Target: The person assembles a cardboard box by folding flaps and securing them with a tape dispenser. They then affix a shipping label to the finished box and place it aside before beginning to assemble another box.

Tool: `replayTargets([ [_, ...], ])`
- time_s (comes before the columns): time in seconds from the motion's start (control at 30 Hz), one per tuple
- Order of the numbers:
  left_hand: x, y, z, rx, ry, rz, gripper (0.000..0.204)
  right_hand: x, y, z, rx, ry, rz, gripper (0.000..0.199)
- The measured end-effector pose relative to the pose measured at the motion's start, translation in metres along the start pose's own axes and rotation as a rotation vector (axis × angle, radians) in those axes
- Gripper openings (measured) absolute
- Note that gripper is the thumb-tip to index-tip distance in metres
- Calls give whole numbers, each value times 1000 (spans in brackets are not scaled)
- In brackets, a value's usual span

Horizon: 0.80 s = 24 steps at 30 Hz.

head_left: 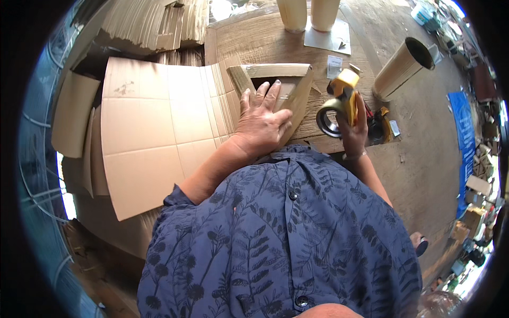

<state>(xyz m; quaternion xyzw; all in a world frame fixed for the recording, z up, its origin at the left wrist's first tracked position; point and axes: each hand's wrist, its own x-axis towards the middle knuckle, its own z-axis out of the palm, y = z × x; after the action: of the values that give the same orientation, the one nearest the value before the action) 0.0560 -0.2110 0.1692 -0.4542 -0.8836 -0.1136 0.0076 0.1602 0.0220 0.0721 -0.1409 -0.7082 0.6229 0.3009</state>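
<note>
A folded cardboard box (300, 100) with slanted sides stands at the near edge of the wooden table, a dark opening showing in its top. Across that opening and the flap in it lies my left hand (263, 121), fingers stretched out and pressing on the cardboard. My right hand (354, 130) is wrapped round a yellow tape dispenser (347, 79), held up to the right of the box and apart from it. A tape roll (330, 118) sits on the dispenser. Motion blurs the dispenser's upper end slightly.
A large creased cardboard sheet (143, 122) spreads left of the box, with stacked cardboard (154, 24) behind it. Two cardboard tubes (292, 15) stand at the back near a metal plate (339, 38). Another tube (403, 69) leans at right. A blue tarp (463, 143) lies farther right.
</note>
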Motion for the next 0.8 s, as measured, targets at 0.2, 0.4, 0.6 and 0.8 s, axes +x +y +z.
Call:
replayTargets([
  [0.2, -15, 3, -22, -1167, 234, -187, 35, 0, -60, -18, -445, -254, -542, 72],
  [0.4, -20, 10, -48, -1602, 50, -363, 16, 15, -109, 4, -473, -497, -749, 67],
  [0.6, -82, -42, -54, -1640, 460, -611, 12, 27, -111, -23, -571, -656, -541, 65],
  [0.8, -112, -43, -11, -1529, 615, -900, 20, 36, -119, 2, -656, -798, -532, 62],
])
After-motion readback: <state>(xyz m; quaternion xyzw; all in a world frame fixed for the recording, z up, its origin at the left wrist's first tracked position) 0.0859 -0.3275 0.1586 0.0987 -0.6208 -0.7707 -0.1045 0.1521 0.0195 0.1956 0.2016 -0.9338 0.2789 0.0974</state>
